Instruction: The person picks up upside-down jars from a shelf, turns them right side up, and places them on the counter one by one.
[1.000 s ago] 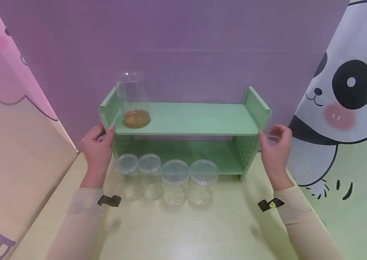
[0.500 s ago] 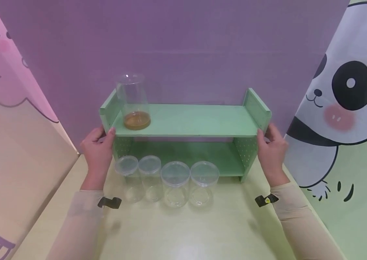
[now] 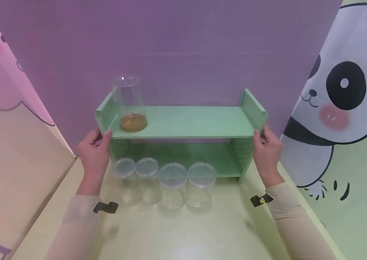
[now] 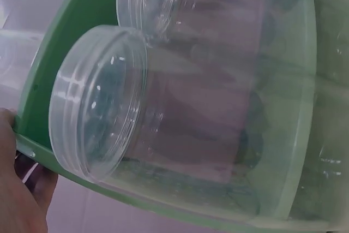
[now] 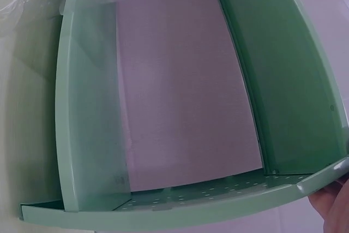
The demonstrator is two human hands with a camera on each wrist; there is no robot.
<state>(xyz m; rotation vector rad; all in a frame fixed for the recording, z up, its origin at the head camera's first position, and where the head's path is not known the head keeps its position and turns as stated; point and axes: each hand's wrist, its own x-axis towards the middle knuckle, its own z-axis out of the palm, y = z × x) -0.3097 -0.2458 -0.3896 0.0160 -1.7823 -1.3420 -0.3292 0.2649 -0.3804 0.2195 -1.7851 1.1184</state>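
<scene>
A green two-tier shelf [image 3: 193, 121] stands on the table against the purple backdrop. My left hand [image 3: 94, 153] grips its left side panel, thumb at the front edge and fingers behind. At the other end, my right hand [image 3: 267, 153] pinches the right side panel the same way; its fingers [image 5: 324, 203] wrap behind the panel in the right wrist view. On the upper board's left end sits a clear cylinder with a brown base [image 3: 133, 123]. Several clear lidded jars [image 3: 172, 175] stand in a row before the shelf; one jar lid [image 4: 98, 105] looms large in the left wrist view.
The pale tabletop [image 3: 183, 234] spreads in front of the jars. A panda-printed panel [image 3: 346, 119] borders the right side, and a pink-and-cream panel [image 3: 24, 155] borders the left. The lower board [image 3: 186, 159] lies behind the jars.
My right hand has moved left and its fingers have closed round the shelf's right side panel. My left hand keeps its grip. The head view has shifted slightly.
</scene>
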